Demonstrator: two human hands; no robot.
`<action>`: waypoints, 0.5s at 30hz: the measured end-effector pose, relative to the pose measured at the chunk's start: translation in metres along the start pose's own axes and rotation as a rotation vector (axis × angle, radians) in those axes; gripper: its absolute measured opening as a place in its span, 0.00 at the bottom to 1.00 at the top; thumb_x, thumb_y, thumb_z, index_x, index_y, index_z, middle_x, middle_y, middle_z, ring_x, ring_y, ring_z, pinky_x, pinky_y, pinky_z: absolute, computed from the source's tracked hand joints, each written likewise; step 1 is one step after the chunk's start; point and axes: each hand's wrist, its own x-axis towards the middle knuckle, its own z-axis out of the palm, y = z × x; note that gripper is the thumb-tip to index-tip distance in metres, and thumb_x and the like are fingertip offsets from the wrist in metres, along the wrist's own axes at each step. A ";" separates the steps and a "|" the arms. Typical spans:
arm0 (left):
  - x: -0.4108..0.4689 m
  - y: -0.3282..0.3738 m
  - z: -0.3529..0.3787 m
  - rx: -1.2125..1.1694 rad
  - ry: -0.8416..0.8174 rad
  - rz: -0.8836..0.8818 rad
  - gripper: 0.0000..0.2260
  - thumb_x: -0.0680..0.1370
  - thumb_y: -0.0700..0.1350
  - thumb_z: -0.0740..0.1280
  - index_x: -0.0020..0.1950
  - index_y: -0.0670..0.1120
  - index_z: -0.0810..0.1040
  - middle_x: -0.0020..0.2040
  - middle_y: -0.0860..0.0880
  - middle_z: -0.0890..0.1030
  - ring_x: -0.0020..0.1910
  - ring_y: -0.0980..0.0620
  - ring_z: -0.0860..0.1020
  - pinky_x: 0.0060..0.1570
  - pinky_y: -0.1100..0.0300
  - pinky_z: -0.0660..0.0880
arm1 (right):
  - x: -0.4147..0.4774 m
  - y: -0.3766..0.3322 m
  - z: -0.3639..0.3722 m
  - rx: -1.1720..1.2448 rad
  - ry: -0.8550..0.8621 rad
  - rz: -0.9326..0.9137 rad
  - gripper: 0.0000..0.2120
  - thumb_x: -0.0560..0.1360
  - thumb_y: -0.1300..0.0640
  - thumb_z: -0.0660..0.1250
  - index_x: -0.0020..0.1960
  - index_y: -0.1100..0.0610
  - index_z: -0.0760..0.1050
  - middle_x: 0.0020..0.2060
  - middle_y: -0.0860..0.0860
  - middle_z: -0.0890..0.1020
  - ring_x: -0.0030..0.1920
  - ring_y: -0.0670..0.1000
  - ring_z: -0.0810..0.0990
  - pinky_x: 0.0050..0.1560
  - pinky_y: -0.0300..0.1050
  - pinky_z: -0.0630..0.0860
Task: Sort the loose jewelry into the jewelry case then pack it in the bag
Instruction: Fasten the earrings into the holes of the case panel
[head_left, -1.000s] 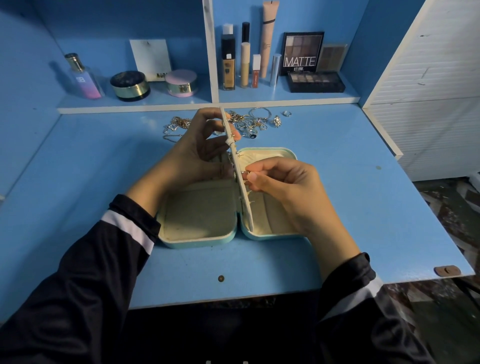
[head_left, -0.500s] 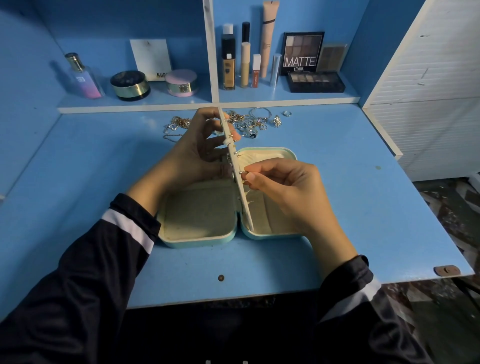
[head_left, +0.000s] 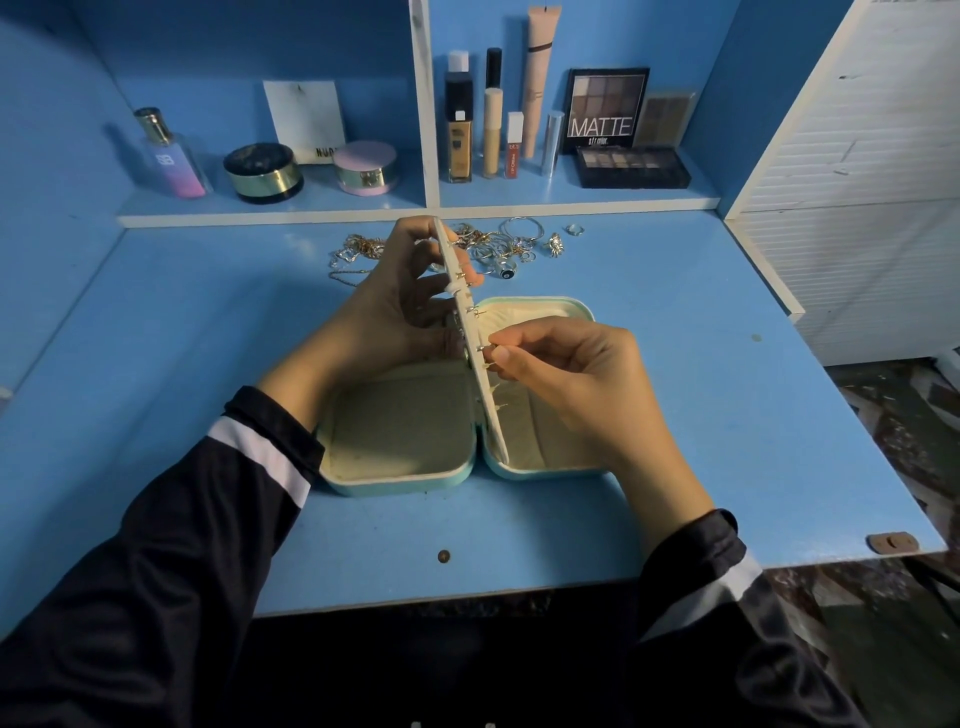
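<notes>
The case (head_left: 400, 480) lies open in the middle of the desk (head_left: 208, 322). Its shell is smooth mint green with round corners. Inside it is soft and cream. A thin, stiff flap (head_left: 496, 426) stands up between the two halves. The left hand (head_left: 395, 312) grips the flap near its top and holds it up. The right hand (head_left: 566, 374) pinches a tiny stud (head_left: 484, 349) right at the flap. A few little gold pins already poke through it. A shiny pile (head_left: 498, 249) of chains and rings lies behind the case, so I think most of the sorting is left. No bag shows.
</notes>
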 end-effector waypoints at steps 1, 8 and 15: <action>0.000 0.000 0.000 -0.001 0.000 0.001 0.32 0.69 0.26 0.72 0.62 0.46 0.59 0.64 0.35 0.70 0.60 0.66 0.76 0.53 0.69 0.76 | 0.000 0.000 0.000 -0.001 -0.002 -0.001 0.05 0.73 0.67 0.71 0.44 0.59 0.83 0.39 0.48 0.86 0.40 0.46 0.84 0.45 0.37 0.79; 0.000 0.001 0.000 0.037 -0.002 0.006 0.32 0.70 0.26 0.71 0.64 0.45 0.57 0.63 0.35 0.70 0.59 0.68 0.75 0.52 0.70 0.75 | 0.000 -0.001 0.000 -0.012 -0.004 -0.013 0.04 0.73 0.67 0.71 0.45 0.60 0.83 0.39 0.48 0.86 0.40 0.46 0.84 0.46 0.38 0.80; 0.001 0.001 0.001 0.066 -0.010 0.022 0.33 0.70 0.27 0.72 0.65 0.44 0.56 0.63 0.34 0.70 0.58 0.70 0.75 0.51 0.71 0.75 | 0.000 -0.001 0.000 -0.042 -0.006 -0.029 0.05 0.73 0.67 0.71 0.45 0.59 0.83 0.39 0.47 0.86 0.40 0.45 0.84 0.45 0.36 0.79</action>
